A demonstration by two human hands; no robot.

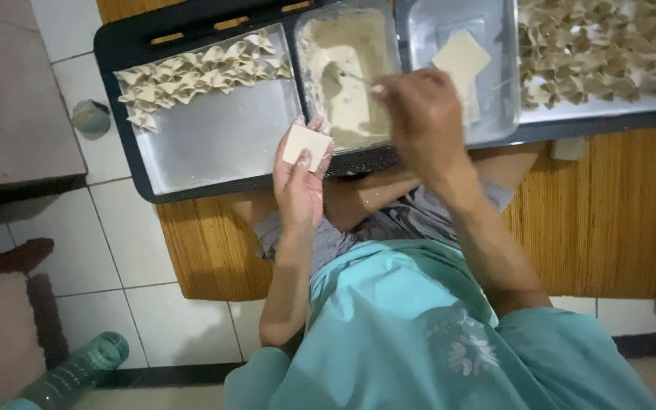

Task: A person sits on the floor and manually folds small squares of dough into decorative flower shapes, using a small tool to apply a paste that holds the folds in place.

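My left hand (298,177) lies palm up and holds a small square dough wrapper (307,145) over the near edge of the trays. My right hand (421,115) grips a thin spoon (355,78) whose tip dips into the pale filling in a clear rectangular container (302,80). To the right, a stack of square wrappers (461,56) rests in a second clear container (499,91). Folded dumplings (199,72) lie in rows along the far side of a metal tray (214,144) at the left.
A black tray (115,91) carries the containers. Another metal tray (609,106) at the far right is heaped with folded dumplings (601,45). A woven mat (616,220) lies under me on white tiles. A green plastic bottle (70,376) lies at the lower left.
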